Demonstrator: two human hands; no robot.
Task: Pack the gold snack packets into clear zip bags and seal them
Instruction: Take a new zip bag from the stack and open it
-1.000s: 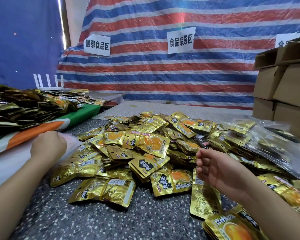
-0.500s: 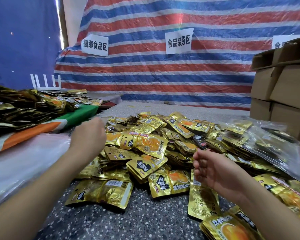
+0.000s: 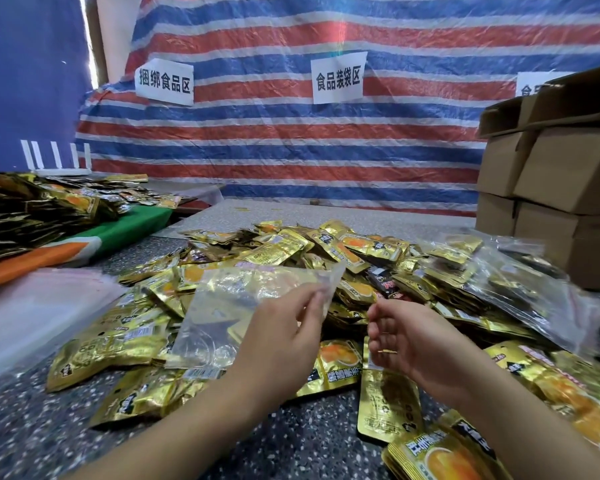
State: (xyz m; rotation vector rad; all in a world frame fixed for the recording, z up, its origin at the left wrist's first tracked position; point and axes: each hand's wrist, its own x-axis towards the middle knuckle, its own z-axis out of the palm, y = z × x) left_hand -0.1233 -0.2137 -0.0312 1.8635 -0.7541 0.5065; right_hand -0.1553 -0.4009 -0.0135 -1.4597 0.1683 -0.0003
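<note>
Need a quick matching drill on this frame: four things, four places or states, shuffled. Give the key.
Things
1. empty clear zip bag
2. right hand
3. cardboard boxes
4. filled clear bags

Places or states
A. stacked at the table's far right edge
B. pinched at one edge by the left hand, over the pile of gold packets
C. lying on the right side of the pile, gold packets inside
D. fingers loosely curled, holding nothing

Pairs: 1-B, 2-D, 3-A, 4-C
</note>
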